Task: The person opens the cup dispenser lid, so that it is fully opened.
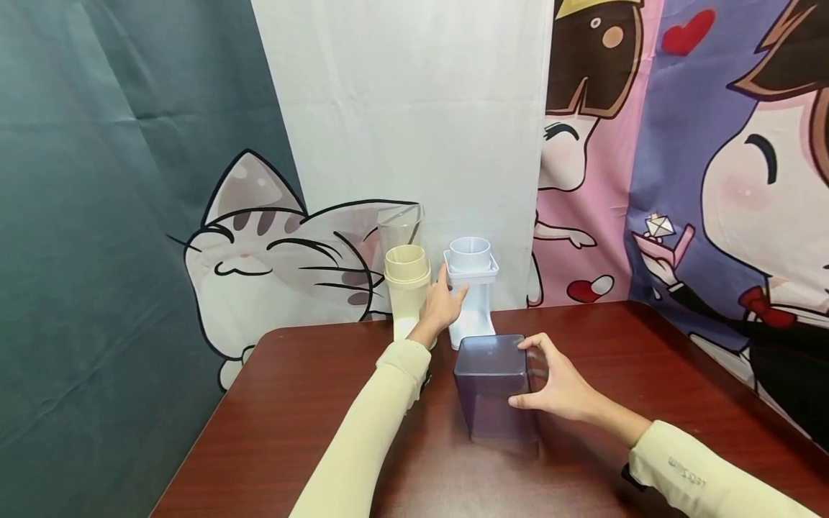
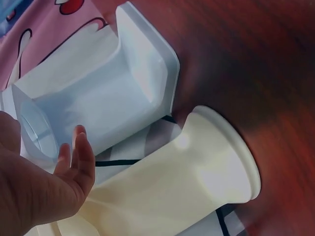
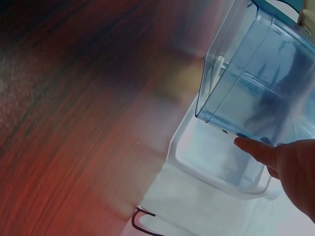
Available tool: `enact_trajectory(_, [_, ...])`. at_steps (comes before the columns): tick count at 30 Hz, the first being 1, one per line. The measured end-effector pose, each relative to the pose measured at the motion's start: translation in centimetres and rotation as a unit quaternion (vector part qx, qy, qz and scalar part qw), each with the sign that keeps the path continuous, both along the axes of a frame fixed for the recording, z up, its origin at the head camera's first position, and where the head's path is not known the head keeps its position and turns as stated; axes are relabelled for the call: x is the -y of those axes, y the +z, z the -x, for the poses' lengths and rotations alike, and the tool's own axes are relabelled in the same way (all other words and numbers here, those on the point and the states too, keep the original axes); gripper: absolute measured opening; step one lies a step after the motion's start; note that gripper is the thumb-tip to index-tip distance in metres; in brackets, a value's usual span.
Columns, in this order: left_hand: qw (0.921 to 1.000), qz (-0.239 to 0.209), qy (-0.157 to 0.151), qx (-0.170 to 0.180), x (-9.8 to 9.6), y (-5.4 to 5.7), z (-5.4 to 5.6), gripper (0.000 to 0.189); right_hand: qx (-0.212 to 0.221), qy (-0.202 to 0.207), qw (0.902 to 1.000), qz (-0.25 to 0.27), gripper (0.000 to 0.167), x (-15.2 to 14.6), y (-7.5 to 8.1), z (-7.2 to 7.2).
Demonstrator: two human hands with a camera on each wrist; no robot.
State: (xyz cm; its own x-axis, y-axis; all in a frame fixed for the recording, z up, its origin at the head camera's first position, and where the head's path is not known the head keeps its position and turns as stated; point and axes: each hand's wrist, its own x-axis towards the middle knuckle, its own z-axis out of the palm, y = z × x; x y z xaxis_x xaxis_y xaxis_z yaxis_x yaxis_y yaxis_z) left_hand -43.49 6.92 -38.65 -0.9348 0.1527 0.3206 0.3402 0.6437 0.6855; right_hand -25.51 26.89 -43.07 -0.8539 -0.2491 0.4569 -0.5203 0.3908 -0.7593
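A translucent bluish-purple square plastic container stands roughly upright in front of the stands. My right hand grips its right side, thumb on the near face and a finger at the top edge. In the right wrist view a finger lies along the clear wall of the container. My left hand reaches to the pale blue stand, fingers extended beside its square collar. In the left wrist view, the left hand's other fingers hang loosely in front of the stand's ring. Beside it is the cream stand.
A clear cup-shaped container sits on top of or behind the cream stand. The dark red wooden table ends at a cloth backdrop printed with cartoon figures, close behind both stands.
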Motion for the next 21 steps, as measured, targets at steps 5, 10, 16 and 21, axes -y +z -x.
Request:
enact_trajectory(5, [0.9989, -0.003, -0.046, 0.008, 1.1, -0.5, -1.1, 0.073, 0.002, 0.004, 1.0000, 0.002, 0.081, -0.1, -0.2, 0.3])
enact_trajectory(10, [0.9933, 0.011, -0.113, 0.019, 2.9, -0.3, -2.3, 0.072, -0.002, -0.003, 1.0000, -0.005, 0.080, -0.4, -0.2, 0.6])
enact_trajectory(16, [0.9892, -0.023, -0.143, 0.024, 5.4, -0.2, -4.6, 0.072, -0.007, 0.006, 0.9999, 0.005, 0.079, -0.6, 0.0, 1.1])
enact_trajectory(21, [0.9836, -0.064, -0.165, 0.034, 8.0, -0.2, -7.8, 0.069, -0.020, -0.001, 0.9998, -0.008, 0.080, -0.7, 0.0, 1.5])
